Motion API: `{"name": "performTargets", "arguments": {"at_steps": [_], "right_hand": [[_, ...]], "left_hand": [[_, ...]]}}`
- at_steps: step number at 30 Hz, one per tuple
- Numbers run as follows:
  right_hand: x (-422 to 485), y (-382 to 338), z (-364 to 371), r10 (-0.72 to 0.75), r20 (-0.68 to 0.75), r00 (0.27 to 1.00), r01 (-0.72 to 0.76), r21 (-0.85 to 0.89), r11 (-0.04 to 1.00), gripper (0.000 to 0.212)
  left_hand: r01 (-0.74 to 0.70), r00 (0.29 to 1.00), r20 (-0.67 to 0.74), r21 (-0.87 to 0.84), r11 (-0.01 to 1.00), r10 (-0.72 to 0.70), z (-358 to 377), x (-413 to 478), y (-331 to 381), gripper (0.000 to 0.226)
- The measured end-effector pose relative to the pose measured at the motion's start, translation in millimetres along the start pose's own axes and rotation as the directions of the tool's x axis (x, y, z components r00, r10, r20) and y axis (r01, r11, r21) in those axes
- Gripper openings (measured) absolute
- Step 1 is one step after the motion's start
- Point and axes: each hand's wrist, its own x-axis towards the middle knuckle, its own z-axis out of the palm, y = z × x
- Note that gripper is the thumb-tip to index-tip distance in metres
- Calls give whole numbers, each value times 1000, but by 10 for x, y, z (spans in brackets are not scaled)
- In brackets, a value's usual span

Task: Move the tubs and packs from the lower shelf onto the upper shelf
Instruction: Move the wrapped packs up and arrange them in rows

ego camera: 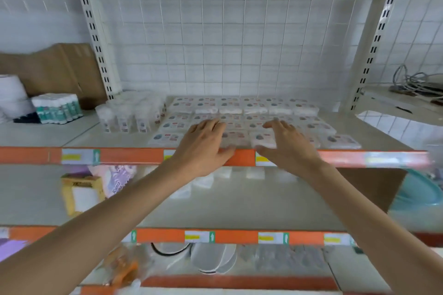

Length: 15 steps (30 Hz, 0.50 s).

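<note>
Both hands out over the front lip of the upper shelf (96, 136). Left hand (203, 148) and right hand (287, 148) are released, fingers spread, nothing in either; whether the fingertips touch the front packs cannot be told through the blur. Packs (242, 109) lie flat in close rows across the upper shelf, tubs (129, 115) clustered just to their left. Lower shelf (239, 206) is mostly bare mid-span, with a few pale shapes (206, 181) at the back, too blurred to name; possibly stock left to move. Likely risk: the front row sits near the lip, so a hand drawn back low could drag a pack over the edge. A sideways sweep could topple the light tubs. Shelves are smooth white board with an orange label strip (131, 155), slotted uprights (96, 38) and a tiled wall (215, 43) behind wire grid. Cardboard (60, 72) far left, cables (417, 81) far right.
</note>
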Motion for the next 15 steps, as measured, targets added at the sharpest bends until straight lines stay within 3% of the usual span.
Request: {"name": "performTargets", "arguments": {"at_steps": [4,8,15], "right_hand": [[-407,-183,77,2,26,1000,-2,9,1000,59],[-752,-314,227,19,64,998,-20,21,1000,57],[-1048,-311,731,53,217,975,-55,1,999,58]], "left_hand": [[17,998,55,-14,1000,-16,36,-465,-7,68],[15,998,59,-49,999,-12,143,-854,-26,56],[55,990,132,-100,993,-42,572,-1274,-45,57]]}}
